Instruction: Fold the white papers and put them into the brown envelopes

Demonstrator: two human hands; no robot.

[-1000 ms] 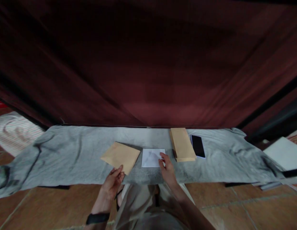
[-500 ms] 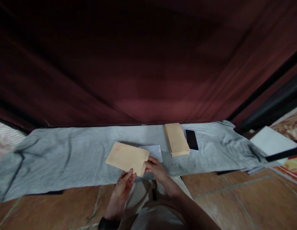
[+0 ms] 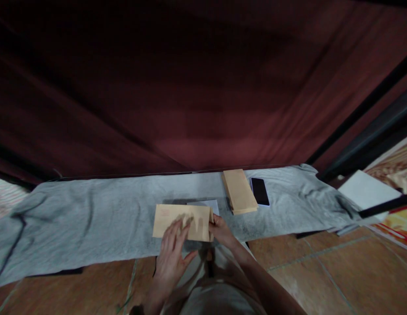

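Observation:
A tan paper envelope (image 3: 164, 221) with a faint reddish print near its left end is in front of me, level with the grey cloth. At its right end, by the raised flap, my right hand (image 3: 220, 229) grips it with fingers partly hidden. My left hand (image 3: 173, 253) is spread over the envelope's near side, fingers apart and casting shadows on it; whether the fingertips touch the paper I cannot tell. Behind the envelope, a white paper (image 3: 211, 204) is partly covered. To the right lies a stack of tan envelopes (image 3: 241, 190), with a dark-screened phone (image 3: 260, 191) beside it.
The grey cloth (image 3: 118, 214) covers a long narrow surface. Dark red fabric (image 3: 203, 131) rises along its back edge. At the right are a white flat object (image 3: 367, 190) and a colourful printed item (image 3: 401, 225). Brown floor tiles (image 3: 311, 271) lie below.
My left hand has let go of the envelope's near edge and spread over it. The envelope has turned straighter and shifted slightly right, while my right hand keeps its hold.

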